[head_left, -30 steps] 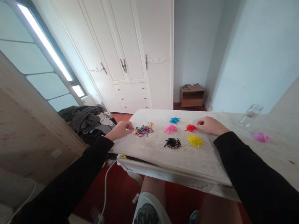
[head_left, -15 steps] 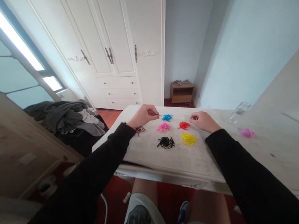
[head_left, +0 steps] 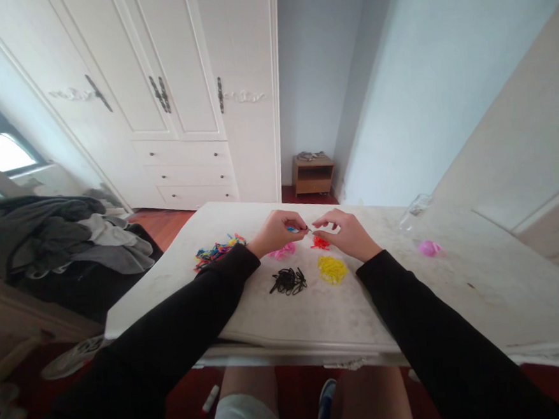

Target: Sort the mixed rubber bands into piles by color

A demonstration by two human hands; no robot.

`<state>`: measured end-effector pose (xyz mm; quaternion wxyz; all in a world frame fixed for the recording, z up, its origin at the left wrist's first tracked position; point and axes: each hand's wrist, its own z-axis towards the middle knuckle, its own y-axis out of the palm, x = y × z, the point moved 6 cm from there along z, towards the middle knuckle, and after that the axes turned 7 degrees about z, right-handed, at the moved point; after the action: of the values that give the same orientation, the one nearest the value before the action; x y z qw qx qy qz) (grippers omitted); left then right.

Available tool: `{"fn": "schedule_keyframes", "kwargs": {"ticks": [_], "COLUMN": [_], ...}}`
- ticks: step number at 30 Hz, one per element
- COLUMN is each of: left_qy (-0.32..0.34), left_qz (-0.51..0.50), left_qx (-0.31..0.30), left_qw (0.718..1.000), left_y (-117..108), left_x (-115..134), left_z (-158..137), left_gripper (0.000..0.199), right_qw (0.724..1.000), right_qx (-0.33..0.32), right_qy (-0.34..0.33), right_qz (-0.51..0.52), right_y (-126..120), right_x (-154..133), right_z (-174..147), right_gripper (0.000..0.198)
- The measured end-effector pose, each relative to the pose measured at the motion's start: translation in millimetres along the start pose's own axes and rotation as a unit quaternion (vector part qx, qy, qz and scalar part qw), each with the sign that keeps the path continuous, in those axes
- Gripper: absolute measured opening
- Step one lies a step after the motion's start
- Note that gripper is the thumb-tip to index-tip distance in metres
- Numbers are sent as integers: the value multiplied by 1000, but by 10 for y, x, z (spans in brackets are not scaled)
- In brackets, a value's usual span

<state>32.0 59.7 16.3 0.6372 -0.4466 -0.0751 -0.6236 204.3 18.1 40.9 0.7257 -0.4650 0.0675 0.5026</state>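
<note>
My left hand pinches a small, thin, dark thing between thumb and forefinger, too small to name. Facing it at the fingertips, my right hand has its thumb and forefinger apart. Beneath the hands lie small piles of rubber bands: red bands below the right fingers, and pink bands and blue bands partly hidden by the left hand. Nearer to me are black bands and yellow bands. A mixed-colour pile sits left of my left wrist.
The piles rest on a white table. At its right are a clear bottle lying tilted and a pink-purple object. Clothes are heaped at the left. A white wardrobe and a wooden nightstand stand behind.
My right hand has come left to meet my left hand, and its thumb and forefinger have parted. The view has turned right, showing more of the mixed pile.
</note>
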Motion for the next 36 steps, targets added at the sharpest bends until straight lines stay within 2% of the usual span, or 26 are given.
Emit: {"fn": "schedule_keyframes", "kwargs": {"ticks": [5, 13, 16, 21, 24, 27, 29, 31, 34, 36], "left_qy": [-3, -47, -48, -44, -41, -45, -59, -89, -161, -204], "left_qz": [-17, -143, -122, -64, -51, -57, -89, -148, -248, -297], "left_qx": [5, 7, -5, -16, -36, -27, -8, 2, 11, 20], "left_qw": [1000, 989, 991, 997, 997, 997, 994, 985, 955, 933], "left_y": [29, 42, 47, 48, 68, 48, 20, 14, 49, 79], "left_x": [8, -35, -18, 35, 70, 72, 42, -7, -85, -107], "left_z": [-46, -42, -42, -46, -47, -31, -15, -6, -20, -40], "left_gripper": [6, 24, 22, 8, 9, 8, 7, 8, 8, 6], "right_qw": [999, 1000, 1000, 1000, 1000, 1000, 998, 993, 977, 967], "right_qx": [-29, -23, -23, -18, -16, -17, -52, -119, -211, -250], "right_qy": [-10, -4, -2, -6, -2, 14, 21, 18, 17, 18], "right_qz": [-9, -20, -22, -18, -7, 3, 3, 3, -23, -51], "right_y": [32, 12, 16, 21, 10, 7, 61, 168, 329, 407], "right_x": [-59, -105, -119, -127, -110, -88, -101, -146, -218, -250], "right_z": [3, -12, -14, -14, -13, -16, -28, -56, -112, -142], "right_gripper": [11, 12, 12, 12, 11, 10, 11, 12, 10, 9]}}
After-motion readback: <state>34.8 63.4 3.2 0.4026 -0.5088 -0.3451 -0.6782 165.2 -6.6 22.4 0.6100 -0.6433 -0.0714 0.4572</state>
